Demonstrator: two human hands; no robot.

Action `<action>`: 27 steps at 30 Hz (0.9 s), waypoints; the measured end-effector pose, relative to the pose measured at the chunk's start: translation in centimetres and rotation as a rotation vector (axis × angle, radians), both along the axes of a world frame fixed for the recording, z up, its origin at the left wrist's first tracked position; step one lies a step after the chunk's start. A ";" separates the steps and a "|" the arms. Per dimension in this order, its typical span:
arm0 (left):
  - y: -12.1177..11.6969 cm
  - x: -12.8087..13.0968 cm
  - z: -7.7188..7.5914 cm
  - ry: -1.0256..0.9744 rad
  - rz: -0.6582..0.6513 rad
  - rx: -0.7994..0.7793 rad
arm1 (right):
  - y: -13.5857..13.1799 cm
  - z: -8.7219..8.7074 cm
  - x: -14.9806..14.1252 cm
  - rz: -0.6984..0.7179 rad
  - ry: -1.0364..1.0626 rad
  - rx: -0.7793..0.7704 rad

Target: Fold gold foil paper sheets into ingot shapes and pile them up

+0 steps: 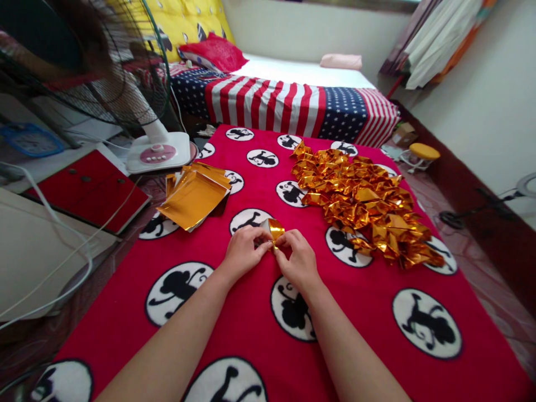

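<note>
Between my two hands is a small folded piece of gold foil paper [276, 228], with a paler side showing at its left. My left hand [247, 248] pinches its near left edge, and my right hand [296, 255] pinches the near right edge, the fingertips almost meeting. Fingers cover the lower part of the paper. To the left lies a loose stack of flat gold foil sheets [196, 198]. A big heap of folded gold foil pieces [364, 201] spreads over the right side of the red patterned cloth [259, 296].
A fan [157, 148] stands at the back left, next to a red panel [90, 187] and white cables. Beyond the cloth is a bed with a stars-and-stripes cover [268, 103]. A yellow-topped stool [424, 151] is by the right wall.
</note>
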State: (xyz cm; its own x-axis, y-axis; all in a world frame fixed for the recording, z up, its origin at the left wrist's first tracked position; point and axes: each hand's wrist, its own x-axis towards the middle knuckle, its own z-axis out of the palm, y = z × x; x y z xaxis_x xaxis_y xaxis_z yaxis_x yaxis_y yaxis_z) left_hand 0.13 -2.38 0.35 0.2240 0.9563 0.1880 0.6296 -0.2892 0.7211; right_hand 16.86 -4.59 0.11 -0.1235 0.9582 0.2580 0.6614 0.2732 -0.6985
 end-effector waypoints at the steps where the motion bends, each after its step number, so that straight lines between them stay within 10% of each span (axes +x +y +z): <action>1: 0.0 0.0 0.0 0.000 -0.001 -0.002 | 0.0 0.0 0.0 -0.001 0.001 -0.002; 27: -0.1 0.0 0.2 0.005 0.001 -0.008 | 0.0 0.2 -0.1 0.000 -0.010 -0.007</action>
State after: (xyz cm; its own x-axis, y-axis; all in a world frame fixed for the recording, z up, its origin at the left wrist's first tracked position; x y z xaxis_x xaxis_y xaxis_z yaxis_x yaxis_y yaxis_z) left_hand 0.14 -2.43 0.50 0.2239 0.9581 0.1788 0.6334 -0.2825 0.7205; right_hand 16.75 -4.62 0.31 -0.1255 0.9601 0.2498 0.6682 0.2679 -0.6941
